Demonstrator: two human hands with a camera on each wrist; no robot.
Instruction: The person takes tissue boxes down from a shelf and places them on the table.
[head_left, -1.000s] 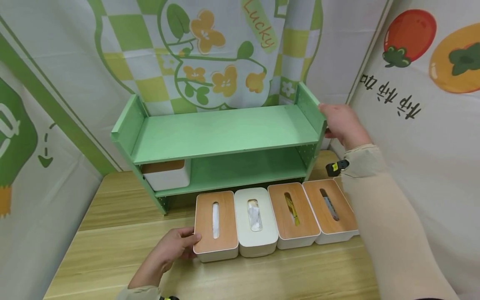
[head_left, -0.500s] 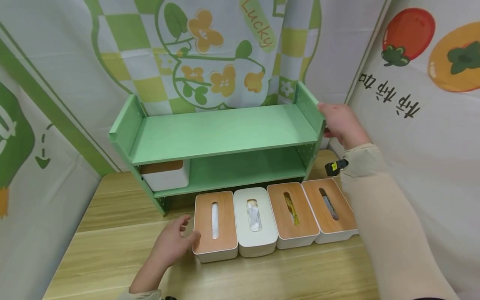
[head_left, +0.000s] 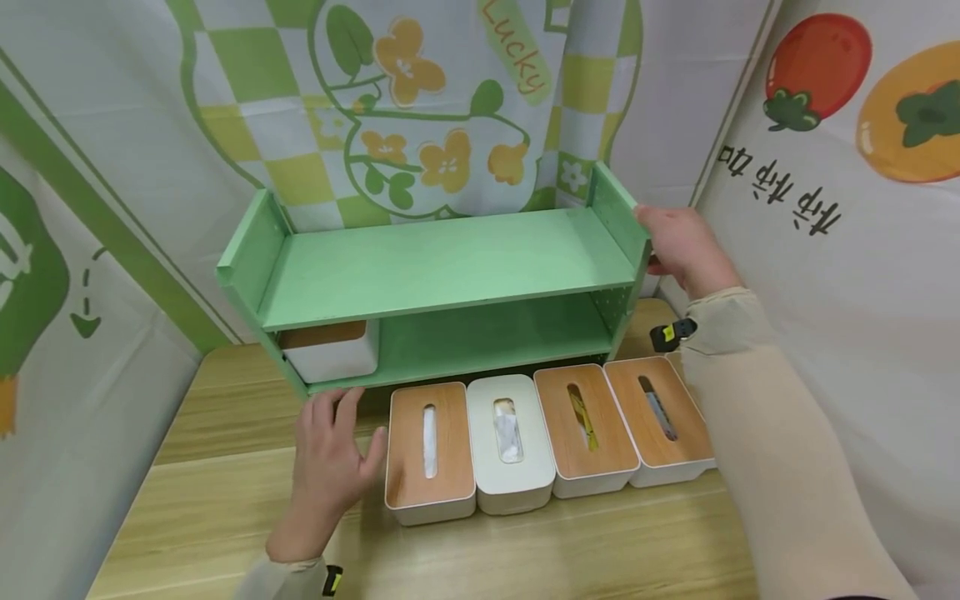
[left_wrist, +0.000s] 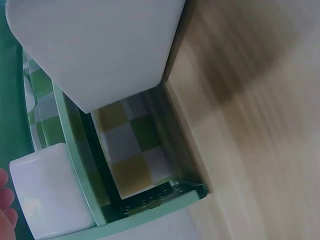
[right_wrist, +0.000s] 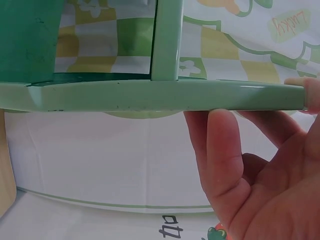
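Note:
A green two-tier shelf (head_left: 450, 262) stands on the table. My right hand (head_left: 686, 250) grips the top of its right side panel (right_wrist: 125, 97), thumb and fingers on either side in the right wrist view. My left hand (head_left: 330, 458) hovers with spread, slightly bent fingers before the shelf's lower left corner, holding nothing. It is just left of a wood-lidded tissue box (head_left: 408, 442). Only fingertips (left_wrist: 6, 205) show in the left wrist view. A white tissue box with a wood lid (head_left: 337, 354) sits on the lower tier at the left.
Right of the nearest tissue box, a cream tissue box (head_left: 517, 477) and two more wood-lidded tissue boxes (head_left: 607, 458) stand in a row along the shelf's front. Part of another is hidden by my right arm. Printed cloth (head_left: 450, 125) hangs behind; the wooden table (head_left: 225, 500) extends left.
My left hand has let go of the leftmost tissue box in the row and moved up and left toward the shelf's lower left corner. The right hand keeps its grip.

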